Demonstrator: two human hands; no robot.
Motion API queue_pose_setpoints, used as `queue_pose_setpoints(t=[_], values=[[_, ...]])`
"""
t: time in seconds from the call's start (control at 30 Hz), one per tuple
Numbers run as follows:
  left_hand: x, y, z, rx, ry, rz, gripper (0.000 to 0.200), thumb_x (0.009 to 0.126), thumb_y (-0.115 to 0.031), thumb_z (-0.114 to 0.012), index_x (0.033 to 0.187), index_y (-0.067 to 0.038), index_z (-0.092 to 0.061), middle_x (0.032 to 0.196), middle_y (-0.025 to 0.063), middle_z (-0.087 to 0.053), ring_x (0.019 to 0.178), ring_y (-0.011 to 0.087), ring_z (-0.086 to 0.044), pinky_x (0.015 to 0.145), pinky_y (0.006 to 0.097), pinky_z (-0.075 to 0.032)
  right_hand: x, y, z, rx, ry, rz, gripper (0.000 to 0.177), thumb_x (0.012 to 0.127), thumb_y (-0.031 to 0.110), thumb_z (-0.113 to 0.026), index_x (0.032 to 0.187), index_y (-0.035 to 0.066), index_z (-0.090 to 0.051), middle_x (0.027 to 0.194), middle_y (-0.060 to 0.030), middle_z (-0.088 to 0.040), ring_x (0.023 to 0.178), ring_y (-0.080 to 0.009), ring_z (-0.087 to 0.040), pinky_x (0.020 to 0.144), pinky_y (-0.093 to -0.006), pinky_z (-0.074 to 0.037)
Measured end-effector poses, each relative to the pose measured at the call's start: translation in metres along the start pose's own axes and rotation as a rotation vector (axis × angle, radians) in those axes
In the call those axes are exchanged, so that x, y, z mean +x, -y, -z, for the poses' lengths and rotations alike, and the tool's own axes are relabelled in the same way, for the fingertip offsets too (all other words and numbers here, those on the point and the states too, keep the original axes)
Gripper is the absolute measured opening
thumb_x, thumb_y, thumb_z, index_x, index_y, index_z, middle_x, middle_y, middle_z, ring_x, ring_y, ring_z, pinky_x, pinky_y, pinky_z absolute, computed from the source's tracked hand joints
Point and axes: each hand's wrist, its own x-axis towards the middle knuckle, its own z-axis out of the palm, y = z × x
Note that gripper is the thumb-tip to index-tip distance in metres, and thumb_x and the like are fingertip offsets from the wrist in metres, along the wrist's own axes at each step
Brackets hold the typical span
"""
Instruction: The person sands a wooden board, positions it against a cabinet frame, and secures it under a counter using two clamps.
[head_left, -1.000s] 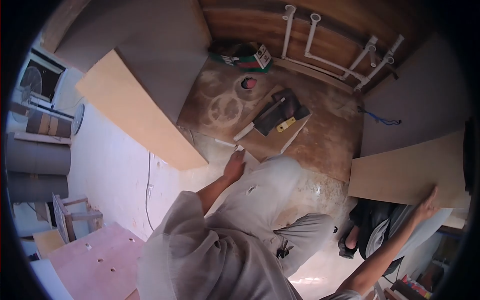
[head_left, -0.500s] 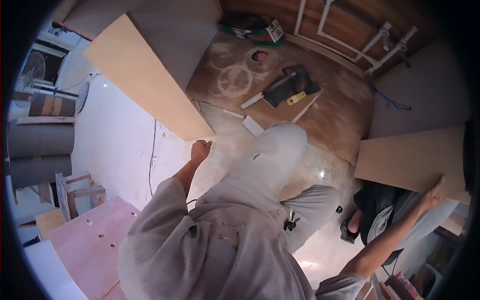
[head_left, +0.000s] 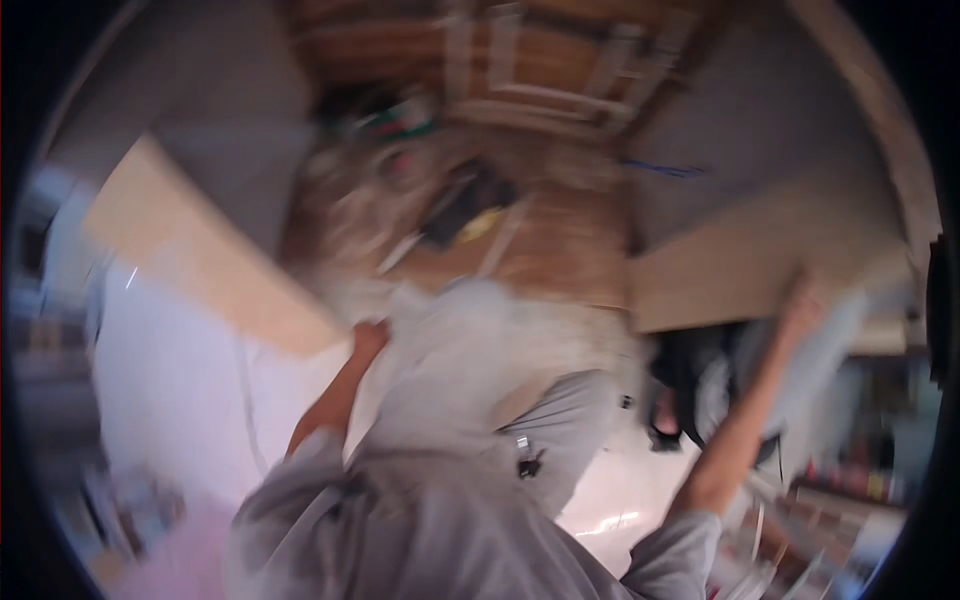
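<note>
The view is smeared by motion. My left hand point(head_left: 371, 337) is closed, beside the lower end of a long tan board point(head_left: 215, 255) that edges the grey panel on the left. Whether anything is inside that fist is hidden. On the right, my right hand point(head_left: 803, 305) lies with its fingers stretched out against another tan board point(head_left: 715, 285). Between the two boards, a dark flat item point(head_left: 468, 205) and a yellow-handled tool point(head_left: 482, 225) rest on the brown wooden base, too blurred to name exactly.
White pipes point(head_left: 550, 95) run along the back. A green box point(head_left: 408, 118) stands at the rear left, and a blue wire point(head_left: 665, 168) hangs by the right grey panel. Another person's foot point(head_left: 666, 412) and dark clothing show below the right board. My knees are on the pale floor.
My view has swung, so the scene shifts left, with the left board lower and the right board higher. Both hands keep their places beside the boards.
</note>
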Motion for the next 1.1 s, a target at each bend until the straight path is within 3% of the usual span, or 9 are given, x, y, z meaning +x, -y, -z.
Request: queue_pose_setpoints(t=[0.03, 0.07, 0.1, 0.2, 0.4, 0.57, 0.7, 0.83, 1.1], values=[[0.012, -0.002, 0.0, -0.091, -0.025, -0.041, 0.017, 0.079, -0.026, -0.059, 0.076, -0.011, -0.068, 0.055, 0.0096, -0.057, 0.051, 0.0247, -0.056, 0.049, 0.0438, -0.042, -0.002, 0.014, 0.014, -0.192, 0.138, -0.065, 0.046, 0.095, 0.033, -0.049, 0.126, -0.001, -0.052, 0.122, -0.017, -0.058, 0.108, -0.0302, -0.057, 0.092, -0.0395, -0.042], [0.033, -0.031, 0.064, -0.803, 0.166, 0.475, 0.024, 0.083, -0.028, -0.062, 0.073, -0.006, -0.066, 0.055, 0.0068, -0.058, 0.048, 0.018, -0.053, 0.049, 0.0359, -0.042, 0.02, 0.046, 0.067, 0.538, 0.006, -0.582, 0.055, 0.089, 0.04, -0.059, 0.122, -0.003, -0.053, 0.118, -0.0204, -0.058, 0.106, -0.0316, -0.057, 0.093, -0.0411, -0.041], [0.046, -0.045, 0.086, -0.873, 0.111, 0.539, 0.032, 0.086, -0.028, -0.063, 0.067, -0.003, -0.062, 0.057, 0.0045, -0.058, 0.049, 0.0127, -0.051, 0.048, 0.0292, -0.042, 0.035, 0.061, 0.106, 0.967, -0.275, -0.586, 0.056, 0.084, 0.038, -0.068, 0.118, -0.004, -0.053, 0.116, -0.0219, -0.058, 0.105, -0.0326, -0.056, 0.093, -0.0398, -0.042], [0.085, -0.059, 0.111, -1.369, 0.056, 0.519, 0.024, 0.091, -0.019, -0.059, 0.072, -0.004, -0.059, 0.064, 0.0029, -0.059, 0.054, 0.01, -0.053, 0.048, 0.024, -0.042, 0.041, 0.078, 0.133, 1.289, -0.378, -0.679, 0.045, 0.082, 0.024, -0.071, 0.114, -0.003, -0.054, 0.105, -0.0143, -0.062, 0.097, -0.0225, -0.058, 0.086, -0.0332, -0.045], [0.157, -0.095, 0.171, -1.561, -0.011, 0.332, 0.017, 0.091, -0.018, -0.059, 0.083, -0.003, -0.058, 0.073, 0.0025, -0.062, 0.063, 0.0083, -0.056, 0.055, 0.0212, -0.045, 0.042, 0.08, 0.134, 1.376, -0.372, -0.76, 0.044, 0.082, 0.022, -0.071, 0.114, -0.002, -0.053, 0.103, -0.0132, -0.062, 0.095, -0.0209, -0.059, 0.084, -0.0327, -0.046], [0.156, -0.128, 0.222, -1.471, -0.006, 0.239, 0.016, 0.091, -0.018, -0.059, 0.089, -0.002, -0.061, 0.077, 0.0023, -0.063, 0.066, 0.0082, -0.057, 0.059, 0.0204, -0.045, 0.043, 0.085, 0.133, 1.322, -0.363, -0.866, 0.047, 0.081, 0.023, -0.071, 0.117, 0.0, -0.053, 0.105, -0.0142, -0.061, 0.096, -0.0221, -0.058, 0.085, -0.033, -0.045], [0.141, -0.109, 0.224, -1.391, 0.003, 0.137, 0.016, 0.092, -0.017, -0.058, 0.092, -0.001, -0.061, 0.077, 0.0028, -0.063, 0.066, 0.0081, -0.057, 0.06, 0.0208, -0.046, 0.041, 0.085, 0.142, 1.315, -0.417, -0.842, 0.047, 0.081, 0.022, -0.071, 0.117, -0.001, -0.052, 0.107, -0.0142, -0.06, 0.097, -0.0221, -0.057, 0.086, -0.0323, -0.044], [0.121, -0.079, 0.22, -1.355, 0.016, 0.323, 0.017, 0.093, -0.017, -0.056, 0.088, -0.001, -0.06, 0.075, 0.0032, -0.062, 0.065, 0.0081, -0.055, 0.062, 0.0218, -0.046, 0.043, 0.083, 0.133, 1.411, -0.469, -0.828, 0.047, 0.081, 0.021, -0.071, 0.118, -0.001, -0.052, 0.108, -0.0138, -0.059, 0.099, -0.0224, -0.056, 0.087, -0.032, -0.043], [0.087, -0.036, 0.194, -1.227, 0.003, 0.378, 0.02, 0.093, -0.02, -0.057, 0.083, -0.003, -0.061, 0.073, 0.0021, -0.062, 0.065, 0.0076, -0.056, 0.06, 0.0207, -0.044, 0.047, 0.093, 0.129, 1.21, -0.529, -0.733, 0.049, 0.083, 0.024, -0.07, 0.12, -0.001, -0.05, 0.109, -0.014, -0.061, 0.097, -0.0227, -0.059, 0.086, -0.032, -0.045]])
